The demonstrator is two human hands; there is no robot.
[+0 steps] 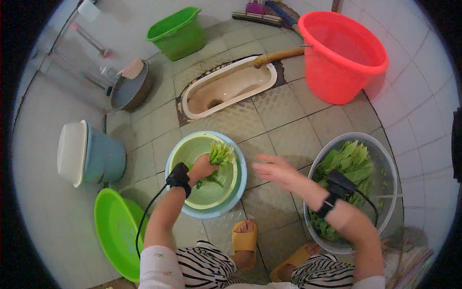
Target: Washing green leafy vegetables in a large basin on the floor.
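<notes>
Over a pale green colander (185, 150), my left hand (204, 167) is closed around a bunch of leafy green vegetables (223, 154). The leaves stick out past the fingers toward the colander's right rim, and a few loose green bits lie inside below the hand. The colander sits in a light blue basin (204, 213). My right hand (279, 172) is in the air to the right of the basin, fingers stretched out, holding nothing. Beneath and beside my right forearm stands a large greyish basin (391, 178) with more leafy greens (353, 161) piled in it.
A squat toilet (231, 98) is set in the tiled floor ahead, with a brown pipe (279, 57) over its end. Around stand a red bucket (332, 79), a green tub (178, 41), a brown basin (134, 89), a lidded blue bucket (103, 154) and a bright green basin (115, 231).
</notes>
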